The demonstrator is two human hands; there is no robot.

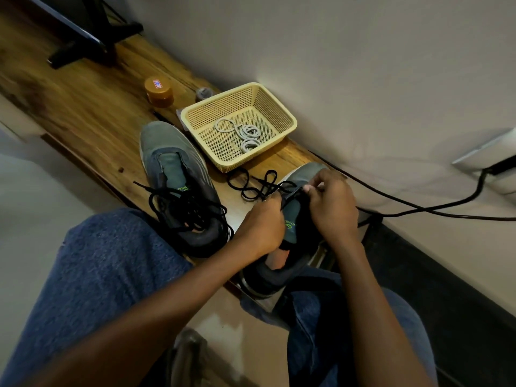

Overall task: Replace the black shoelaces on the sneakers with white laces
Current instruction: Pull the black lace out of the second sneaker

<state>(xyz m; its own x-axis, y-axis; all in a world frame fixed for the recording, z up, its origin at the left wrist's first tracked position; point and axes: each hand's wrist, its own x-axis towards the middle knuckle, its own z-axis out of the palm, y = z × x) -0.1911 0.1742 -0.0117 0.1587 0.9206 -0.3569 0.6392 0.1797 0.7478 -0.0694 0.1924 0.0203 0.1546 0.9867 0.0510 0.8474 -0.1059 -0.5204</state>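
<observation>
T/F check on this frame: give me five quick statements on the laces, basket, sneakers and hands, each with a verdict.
1. The white laces lie coiled in the yellow basket. True.
2. Both hands work on the left sneaker. False: the left hand and right hand are on the right sneaker.
3. A loose black lace loops on the wooden desk beside the basket. True.
4. The left sneaker is laced in white. False: a loosened black lace is bunched over its opening.
5. The orange-lidded jar sits inside the basket. False: it stands on the desk beyond it.

Hands (296, 216) hide the right sneaker's (279, 275) eyelets.
</observation>
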